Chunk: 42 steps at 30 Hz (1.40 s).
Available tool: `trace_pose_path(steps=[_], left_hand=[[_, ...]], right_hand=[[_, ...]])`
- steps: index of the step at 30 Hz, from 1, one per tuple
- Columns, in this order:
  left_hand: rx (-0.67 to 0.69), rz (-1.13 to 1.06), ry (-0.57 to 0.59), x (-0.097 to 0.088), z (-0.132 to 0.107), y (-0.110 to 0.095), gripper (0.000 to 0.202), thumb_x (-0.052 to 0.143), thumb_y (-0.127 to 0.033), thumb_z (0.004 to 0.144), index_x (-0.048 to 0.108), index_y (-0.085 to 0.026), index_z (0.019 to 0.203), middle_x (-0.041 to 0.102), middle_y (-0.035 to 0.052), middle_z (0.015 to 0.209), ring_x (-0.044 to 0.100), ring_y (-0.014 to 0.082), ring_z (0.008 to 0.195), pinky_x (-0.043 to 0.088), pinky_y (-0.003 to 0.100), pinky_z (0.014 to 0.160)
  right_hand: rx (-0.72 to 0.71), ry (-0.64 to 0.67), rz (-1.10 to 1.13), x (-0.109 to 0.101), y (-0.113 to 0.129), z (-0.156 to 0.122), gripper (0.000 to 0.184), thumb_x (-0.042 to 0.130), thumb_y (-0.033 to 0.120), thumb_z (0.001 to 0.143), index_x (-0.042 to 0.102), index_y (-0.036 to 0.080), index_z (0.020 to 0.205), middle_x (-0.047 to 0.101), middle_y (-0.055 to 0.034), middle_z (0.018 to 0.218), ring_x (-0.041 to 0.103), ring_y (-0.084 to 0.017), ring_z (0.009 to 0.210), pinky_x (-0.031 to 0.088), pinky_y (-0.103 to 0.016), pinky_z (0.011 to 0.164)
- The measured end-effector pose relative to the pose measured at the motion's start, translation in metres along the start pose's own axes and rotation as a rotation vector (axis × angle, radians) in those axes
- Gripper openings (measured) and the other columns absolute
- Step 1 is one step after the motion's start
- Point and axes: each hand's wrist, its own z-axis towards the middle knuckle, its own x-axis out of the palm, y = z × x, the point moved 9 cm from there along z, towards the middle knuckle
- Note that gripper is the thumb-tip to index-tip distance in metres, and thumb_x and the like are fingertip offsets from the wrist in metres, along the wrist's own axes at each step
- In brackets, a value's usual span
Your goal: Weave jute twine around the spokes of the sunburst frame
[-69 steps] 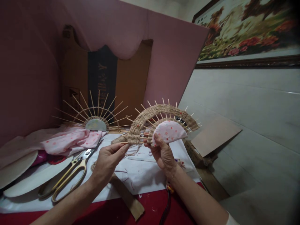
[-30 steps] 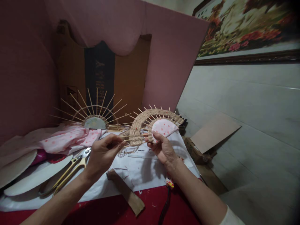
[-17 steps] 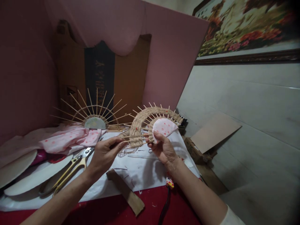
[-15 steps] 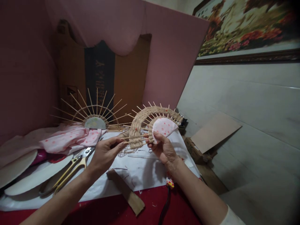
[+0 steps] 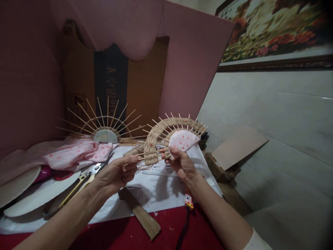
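Note:
My right hand (image 5: 180, 165) grips the lower edge of a half-round woven piece (image 5: 166, 135), its thumb on the pink dotted fabric centre (image 5: 185, 140). Thin wooden sticks fan out of that centre, and tan twine is woven through them in an arch. My left hand (image 5: 117, 172) pinches the twine end (image 5: 135, 158) at the left foot of the arch, fingers closed. Loose twine hangs below the weave.
A second stick fan (image 5: 104, 128) with little weaving stands behind, by pink dotted cloth (image 5: 75, 154). Gold-handled scissors (image 5: 78, 185) lie on white paper, left of my left arm. A cardboard strip (image 5: 142, 215) rests on the red table. A pink board and cardboard stand behind.
The woven piece was lowered and tilted away from me since the earliest frame. My left hand has turned palm-up and drawn the twine slightly left and down.

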Motion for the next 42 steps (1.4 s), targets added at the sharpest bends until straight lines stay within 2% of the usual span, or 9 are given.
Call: trace_pose_path(steps=[4, 6, 8, 11, 14, 21, 30, 36, 42], left_hand=[[0.221, 0.321, -0.134, -0.009, -0.002, -0.018, 0.02, 0.074, -0.027, 0.061, 0.058, -0.014, 0.062, 0.033, -0.0091, 0.044, 0.021, 0.0033, 0.039, 0.012, 0.019, 0.038], [0.407, 0.591, -0.24, -0.011, -0.008, -0.034, 0.019, 0.072, -0.032, 0.064, 0.064, -0.014, 0.065, 0.046, -0.0048, 0.045, 0.032, 0.0055, 0.039, 0.02, 0.02, 0.039], [0.648, 0.922, -0.292, 0.0, -0.019, -0.049, 0.015, 0.068, -0.031, 0.069, 0.069, -0.016, 0.069, 0.061, 0.0007, 0.056, 0.049, 0.0109, 0.049, 0.034, 0.023, 0.046], [0.981, 1.374, -0.248, 0.028, -0.035, -0.054, 0.012, 0.06, -0.025, 0.077, 0.071, -0.02, 0.074, 0.071, 0.0034, 0.075, 0.062, 0.0172, 0.068, 0.043, 0.028, 0.062], [1.111, 1.555, -0.212, 0.037, -0.039, -0.052, 0.013, 0.059, -0.023, 0.08, 0.069, -0.02, 0.073, 0.071, 0.0025, 0.074, 0.063, 0.0167, 0.068, 0.043, 0.027, 0.062], [1.094, 1.502, -0.267, 0.02, -0.034, -0.067, 0.008, 0.064, -0.024, 0.077, 0.067, -0.02, 0.071, 0.067, -0.0002, 0.065, 0.058, 0.0129, 0.058, 0.042, 0.024, 0.056], [0.979, 1.17, -0.315, 0.013, -0.036, -0.069, 0.012, 0.067, -0.029, 0.074, 0.071, -0.018, 0.074, 0.069, 0.0015, 0.064, 0.059, 0.013, 0.057, 0.044, 0.022, 0.052], [0.756, 0.923, -0.292, 0.001, -0.017, -0.056, 0.015, 0.067, -0.031, 0.071, 0.07, -0.017, 0.067, 0.058, -0.0014, 0.05, 0.049, 0.0103, 0.046, 0.037, 0.021, 0.043], [0.593, 0.863, -0.169, 0.0, -0.005, -0.047, 0.022, 0.068, -0.034, 0.068, 0.064, -0.015, 0.059, 0.054, -0.0011, 0.053, 0.046, 0.0102, 0.05, 0.036, 0.023, 0.048]], right_hand=[[-0.01, -0.04, -0.005, -0.003, 0.0, 0.001, 0.014, 0.072, 0.017, 0.061, 0.065, 0.014, 0.072, 0.068, -0.0026, 0.068, 0.065, -0.013, 0.057, 0.049, -0.018, 0.045], [-0.014, -0.051, -0.036, -0.004, 0.0, 0.001, 0.016, 0.072, 0.017, 0.059, 0.065, 0.013, 0.073, 0.068, -0.0023, 0.067, 0.066, -0.014, 0.057, 0.048, -0.018, 0.043], [-0.006, -0.051, -0.086, -0.005, -0.001, 0.001, 0.018, 0.072, 0.019, 0.06, 0.065, 0.012, 0.074, 0.068, -0.0028, 0.067, 0.066, -0.015, 0.057, 0.047, -0.018, 0.042], [0.041, -0.016, -0.172, -0.002, -0.005, 0.001, 0.018, 0.071, 0.021, 0.061, 0.066, 0.01, 0.076, 0.069, -0.0057, 0.071, 0.066, -0.016, 0.058, 0.047, -0.019, 0.041], [0.08, 0.025, -0.21, 0.0, -0.007, 0.0, 0.017, 0.07, 0.021, 0.063, 0.066, 0.011, 0.075, 0.069, -0.0066, 0.072, 0.066, -0.016, 0.058, 0.046, -0.019, 0.04], [0.132, 0.073, -0.16, 0.002, -0.01, -0.001, 0.015, 0.069, 0.021, 0.064, 0.066, 0.011, 0.075, 0.068, -0.0068, 0.072, 0.063, -0.014, 0.056, 0.04, -0.017, 0.037], [0.1, -0.043, 0.015, -0.008, -0.009, 0.002, 0.015, 0.07, 0.015, 0.059, 0.064, 0.014, 0.072, 0.066, -0.0024, 0.064, 0.062, -0.012, 0.052, 0.035, -0.015, 0.033], [0.114, -0.018, 0.063, -0.001, -0.012, -0.002, 0.015, 0.072, 0.016, 0.058, 0.062, 0.016, 0.069, 0.065, -0.0002, 0.061, 0.062, -0.012, 0.05, 0.038, -0.016, 0.035], [0.159, 0.055, 0.004, -0.002, -0.014, -0.002, 0.016, 0.069, 0.021, 0.06, 0.065, 0.014, 0.074, 0.069, -0.0044, 0.067, 0.061, -0.012, 0.05, 0.036, -0.016, 0.032]])
